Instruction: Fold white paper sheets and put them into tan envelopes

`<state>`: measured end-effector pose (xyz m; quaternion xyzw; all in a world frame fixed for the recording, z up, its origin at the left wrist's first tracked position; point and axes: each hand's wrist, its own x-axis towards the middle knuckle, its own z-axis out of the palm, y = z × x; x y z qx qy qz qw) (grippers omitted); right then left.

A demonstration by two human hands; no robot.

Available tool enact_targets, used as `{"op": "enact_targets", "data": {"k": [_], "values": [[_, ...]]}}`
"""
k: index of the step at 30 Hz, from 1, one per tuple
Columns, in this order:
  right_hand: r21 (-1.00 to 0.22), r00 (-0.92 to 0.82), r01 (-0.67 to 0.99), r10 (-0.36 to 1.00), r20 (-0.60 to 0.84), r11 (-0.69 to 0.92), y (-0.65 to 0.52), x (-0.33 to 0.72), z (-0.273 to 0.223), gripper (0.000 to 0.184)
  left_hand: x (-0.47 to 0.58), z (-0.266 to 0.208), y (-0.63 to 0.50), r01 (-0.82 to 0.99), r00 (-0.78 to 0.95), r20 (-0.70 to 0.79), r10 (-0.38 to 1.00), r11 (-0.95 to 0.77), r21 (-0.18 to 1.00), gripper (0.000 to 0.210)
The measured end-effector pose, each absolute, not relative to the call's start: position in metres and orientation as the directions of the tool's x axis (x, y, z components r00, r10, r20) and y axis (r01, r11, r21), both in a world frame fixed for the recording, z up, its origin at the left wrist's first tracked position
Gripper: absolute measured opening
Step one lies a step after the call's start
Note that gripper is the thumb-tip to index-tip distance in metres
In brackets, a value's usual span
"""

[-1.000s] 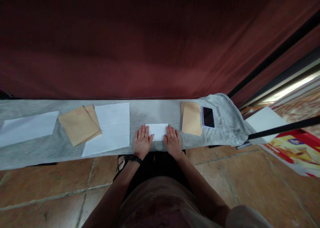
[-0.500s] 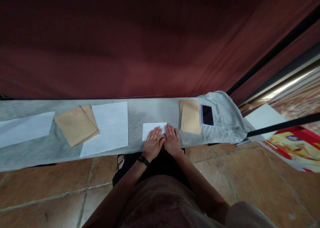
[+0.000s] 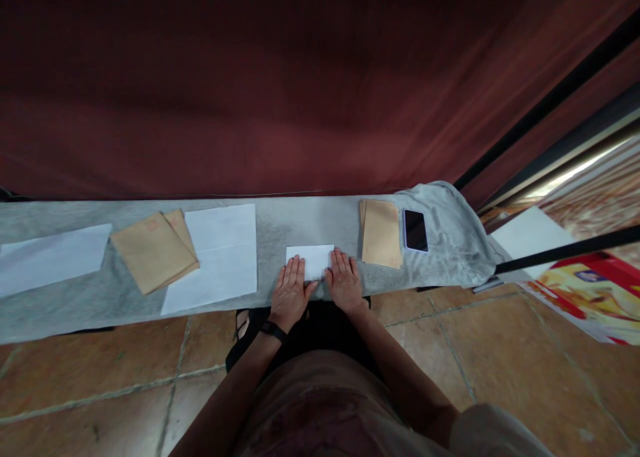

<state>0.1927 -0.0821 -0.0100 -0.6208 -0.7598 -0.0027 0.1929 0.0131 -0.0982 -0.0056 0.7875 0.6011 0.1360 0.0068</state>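
A small white sheet of paper (image 3: 316, 259), apparently folded, lies flat on the grey cloth in front of me. On its left part rests my left hand (image 3: 292, 289), fingers stretched out, a dark band around the wrist. My right hand (image 3: 345, 280) lies flat at the paper's right edge, fingers extended. Between the two hands the paper's middle shows. To the right lies a stack of brown envelopes (image 3: 381, 233). Farther left, more brown envelopes (image 3: 154, 251) overlap a large white sheet (image 3: 225, 257).
Grey cloth (image 3: 305, 217) covers the long narrow table. A phone (image 3: 415, 231) lies right of the envelopes, and another white sheet (image 3: 55, 257) at far left. A dark red curtain (image 3: 280, 110) hangs behind. Black poles and a red-yellow box (image 3: 595, 297) stand at right.
My left hand has slid left across the paper, away from my right hand, uncovering its middle. My right hand stays at the right edge.
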Motion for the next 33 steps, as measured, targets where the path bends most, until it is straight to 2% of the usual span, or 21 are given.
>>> {"op": "enact_targets", "data": {"k": [13, 24, 29, 33], "values": [[-0.244, -0.142, 0.946, 0.951, 0.276, 0.212, -0.085, 0.2, -0.014, 0.052, -0.004, -0.008, -0.103, 0.953, 0.166, 0.249, 0.954, -0.22, 0.208, 0.07], [-0.316, -0.108, 0.927, 0.951, 0.289, 0.202, -0.088, 0.209, -0.011, 0.05, 0.001, -0.004, -0.103, 0.947, 0.114, 0.28, 0.953, -0.19, 0.26, 0.064], [-0.347, -0.249, 0.874, 0.927, 0.279, 0.34, -0.091, 0.192, -0.007, 0.054, 0.03, 0.006, -0.095, 0.904, 0.26, 0.221, 0.94, -0.317, 0.286, 0.06], [-0.292, -0.336, 0.873, 0.915, 0.221, 0.391, -0.096, 0.18, -0.01, 0.057, 0.051, 0.005, -0.08, 0.877, 0.334, 0.127, 0.934, -0.358, 0.322, 0.061]]}}
